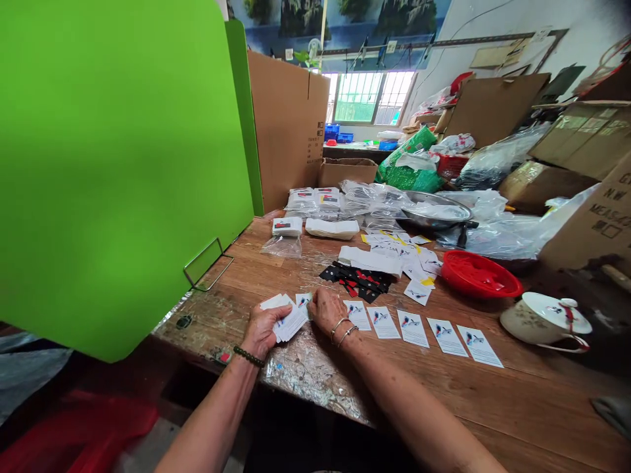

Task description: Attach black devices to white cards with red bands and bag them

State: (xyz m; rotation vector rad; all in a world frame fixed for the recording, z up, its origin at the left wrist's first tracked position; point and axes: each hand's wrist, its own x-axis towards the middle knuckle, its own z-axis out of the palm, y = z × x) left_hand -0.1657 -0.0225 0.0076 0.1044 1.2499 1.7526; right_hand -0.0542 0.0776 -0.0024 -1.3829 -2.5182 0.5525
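Observation:
My left hand (266,328), with a dark bead bracelet at the wrist, is closed around a fanned stack of white printed cards (292,325) near the table's front edge. Just to its right, my right hand (326,310) has its fingers pinched at the edge of a single printed card (302,302); the fingertips are partly hidden. Silver bangles circle that wrist. Several matching cards (383,322) lie in a spaced row running right from the hand. Behind the row sits a loose pile of black and red strips (362,281).
Beyond are a scattered card pile (409,253), folded white stacks (332,228) and bagged packs (315,199). A red bowl (480,274) and a lidded cup (545,322) stand at right. A green panel (123,164) with a metal bookend (210,266) borders the left.

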